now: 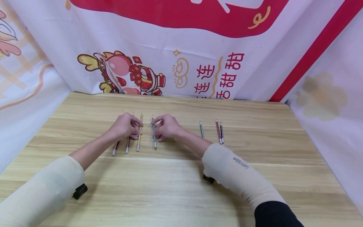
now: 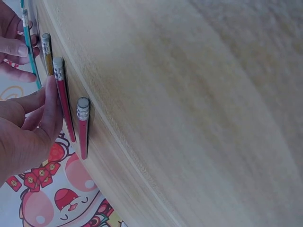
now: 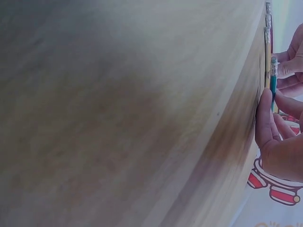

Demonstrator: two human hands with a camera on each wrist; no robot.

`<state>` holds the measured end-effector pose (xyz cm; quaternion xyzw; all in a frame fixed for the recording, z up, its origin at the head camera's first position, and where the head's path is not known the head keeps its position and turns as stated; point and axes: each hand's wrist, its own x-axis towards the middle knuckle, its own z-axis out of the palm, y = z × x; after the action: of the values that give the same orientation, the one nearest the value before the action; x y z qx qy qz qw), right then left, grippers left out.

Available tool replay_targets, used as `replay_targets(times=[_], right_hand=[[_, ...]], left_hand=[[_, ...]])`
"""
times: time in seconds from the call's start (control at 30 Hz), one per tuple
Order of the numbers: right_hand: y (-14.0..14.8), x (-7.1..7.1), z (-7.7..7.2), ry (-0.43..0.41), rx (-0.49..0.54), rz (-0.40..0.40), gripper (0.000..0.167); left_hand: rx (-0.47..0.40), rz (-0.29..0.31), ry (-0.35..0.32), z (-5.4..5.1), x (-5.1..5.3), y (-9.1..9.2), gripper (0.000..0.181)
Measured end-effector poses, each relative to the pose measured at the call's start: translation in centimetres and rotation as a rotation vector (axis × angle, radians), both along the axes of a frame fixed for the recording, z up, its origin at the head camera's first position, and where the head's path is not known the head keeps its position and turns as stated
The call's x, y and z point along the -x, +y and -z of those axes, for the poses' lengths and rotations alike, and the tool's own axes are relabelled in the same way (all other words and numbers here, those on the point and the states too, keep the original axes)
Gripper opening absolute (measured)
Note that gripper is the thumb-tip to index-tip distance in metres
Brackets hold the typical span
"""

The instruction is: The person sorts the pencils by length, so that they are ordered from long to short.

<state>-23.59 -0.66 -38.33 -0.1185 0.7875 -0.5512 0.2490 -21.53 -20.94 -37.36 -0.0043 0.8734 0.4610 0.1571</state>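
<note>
The left hand point(image 1: 126, 126) has its fingers round a yellow pencil point(image 1: 139, 143), pinching it from the left side. Under and beside that hand lie two dark red pencils point(image 1: 127, 147), point(image 2: 83, 127), partly covered in the head view. The right hand point(image 1: 167, 126) pinches a teal pencil point(image 1: 154, 142) between thumb and fingers, a short gap to the right of the yellow one. In the right wrist view the teal pencil point(image 3: 273, 80) stands out in front of the yellow pencil point(image 3: 267, 56). All these pencils have their eraser ends toward the person.
Farther right on the wooden table point(image 1: 170, 183) lie another teal pencil point(image 1: 201, 130), a dark red pencil point(image 1: 218, 132) and a black pencil point(image 1: 222, 133). The right forearm passes close to that teal pencil. A printed cloth point(image 1: 175, 41) hangs behind the table.
</note>
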Motion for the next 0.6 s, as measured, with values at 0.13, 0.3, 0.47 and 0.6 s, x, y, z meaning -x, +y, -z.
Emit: replay_targets(times=[0.13, 0.3, 0.47, 0.6], right_hand=[[-0.4, 0.2, 0.0, 0.005, -0.009, 0.015, 0.040], [-0.7, 0.4, 0.0, 0.011, -0.028, 0.028, 0.040], [-1.0, 0.6, 0.0, 0.032, -0.048, 0.025, 0.039], [-1.2, 0.7, 0.1, 0.051, -0.053, 0.029, 0.038]], left_hand=[[0.001, -0.001, -0.001, 0.0, 0.0, 0.0, 0.034], [-0.001, -0.005, -0.005, -0.1, 0.0, 0.0, 0.033], [-0.002, -0.005, -0.011, -0.1, 0.0, 0.0, 0.034], [0.000, -0.006, -0.013, -0.1, 0.0, 0.0, 0.034]])
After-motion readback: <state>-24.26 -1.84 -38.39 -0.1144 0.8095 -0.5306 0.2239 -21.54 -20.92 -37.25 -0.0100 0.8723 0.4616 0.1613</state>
